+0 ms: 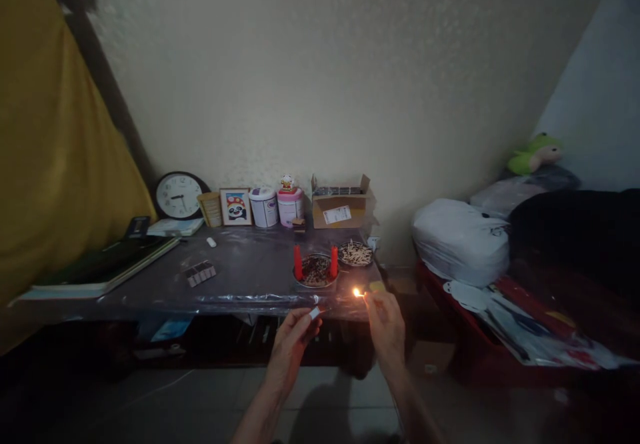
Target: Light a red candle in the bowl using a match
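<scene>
My right hand [385,327] pinches a burning match [358,293], its flame just off the front edge of the table [235,284]. My left hand [295,337] is closed on a small matchbox [315,313] held below that edge. On the table just beyond the flame stands a round dish [316,272] of dark bits with two red candles [298,262] upright at its sides. A second dish [355,253] behind it holds several matchsticks.
Along the wall stand a clock [179,195], a framed picture [235,207], two tubs [264,207] and an open cardboard box [343,205]. Books [105,267] lie at the table's left, several matchboxes [201,273] mid-table. Bags and bundles [460,239] pile up at the right.
</scene>
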Available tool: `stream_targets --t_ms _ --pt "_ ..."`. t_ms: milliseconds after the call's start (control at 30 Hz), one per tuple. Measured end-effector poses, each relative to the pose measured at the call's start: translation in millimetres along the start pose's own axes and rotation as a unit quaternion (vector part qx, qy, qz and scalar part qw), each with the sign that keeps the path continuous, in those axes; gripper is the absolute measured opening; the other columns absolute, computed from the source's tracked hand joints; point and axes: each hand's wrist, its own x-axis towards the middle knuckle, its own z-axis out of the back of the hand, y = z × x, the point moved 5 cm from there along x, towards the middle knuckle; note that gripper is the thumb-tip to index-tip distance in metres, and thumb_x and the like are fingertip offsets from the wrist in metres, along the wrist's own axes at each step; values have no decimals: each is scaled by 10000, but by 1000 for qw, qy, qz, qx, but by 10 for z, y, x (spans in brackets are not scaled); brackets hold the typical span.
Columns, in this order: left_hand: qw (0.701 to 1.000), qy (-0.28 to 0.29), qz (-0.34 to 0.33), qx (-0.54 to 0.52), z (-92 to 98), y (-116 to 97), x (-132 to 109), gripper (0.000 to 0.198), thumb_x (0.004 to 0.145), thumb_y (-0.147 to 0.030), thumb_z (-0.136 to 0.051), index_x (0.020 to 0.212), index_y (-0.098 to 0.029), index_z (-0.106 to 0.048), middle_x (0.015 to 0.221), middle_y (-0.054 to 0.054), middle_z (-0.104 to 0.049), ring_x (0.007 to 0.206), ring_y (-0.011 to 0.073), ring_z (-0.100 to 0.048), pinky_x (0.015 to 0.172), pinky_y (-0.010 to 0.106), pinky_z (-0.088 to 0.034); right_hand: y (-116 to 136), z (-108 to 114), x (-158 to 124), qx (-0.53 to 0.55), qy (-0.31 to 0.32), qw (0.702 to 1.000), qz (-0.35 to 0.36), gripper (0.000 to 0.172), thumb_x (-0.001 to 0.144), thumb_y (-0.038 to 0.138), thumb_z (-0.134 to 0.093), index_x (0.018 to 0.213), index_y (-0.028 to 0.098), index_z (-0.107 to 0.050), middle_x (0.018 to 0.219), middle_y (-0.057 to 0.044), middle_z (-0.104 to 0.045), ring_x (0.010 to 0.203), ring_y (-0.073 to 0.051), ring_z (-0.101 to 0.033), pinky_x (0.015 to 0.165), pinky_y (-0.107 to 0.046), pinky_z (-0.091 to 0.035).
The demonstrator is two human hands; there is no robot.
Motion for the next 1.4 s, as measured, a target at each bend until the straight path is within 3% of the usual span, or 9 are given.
stream_targets --t_ms 800,1400 --pt "1000 -6 4 -6 13 17 -1 182 704 -301 -672 815 -160 -639 855 51 -681 804 154 -614 771 284 -456 68 8 0 7 11 999 35 163 845 332 -498 781 221 -599 839 -33 -582 827 -182 -544 756 -309 -424" --pt "999 -40 10 -11 30 -3 61 229 637 -332 -721 762 -156 -643 801 46 -687 747 155 -626 698 264 -465 47 -141 110 53 61 997 -10 179 806 352 -519 834 227 -644 804 -7 -656 761 -177 -590 696 -290 -452"
